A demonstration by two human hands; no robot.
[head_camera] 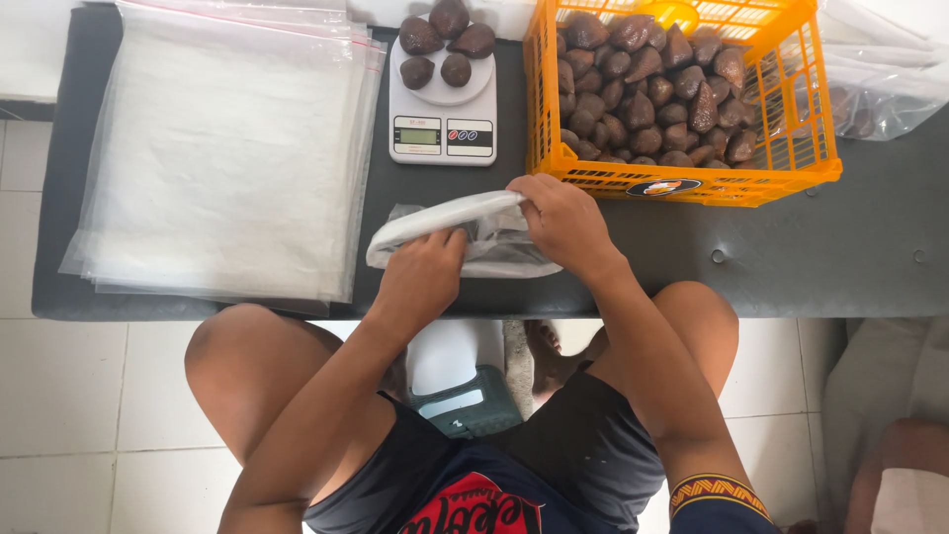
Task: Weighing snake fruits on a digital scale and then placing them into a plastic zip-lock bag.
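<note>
A clear plastic bag lies on the dark bench in front of me. My left hand grips its near left part, and my right hand pinches its top edge on the right. Behind the bag stands a white kitchen scale with several dark brown scaly fruits on its round plate. To the right of the scale is an orange plastic crate filled with many more of the same fruits.
A thick stack of large clear plastic bags covers the bench's left half. More plastic with fruit inside lies at the far right. A teal and white object sits on the tiled floor between my knees. Another person's knee shows bottom right.
</note>
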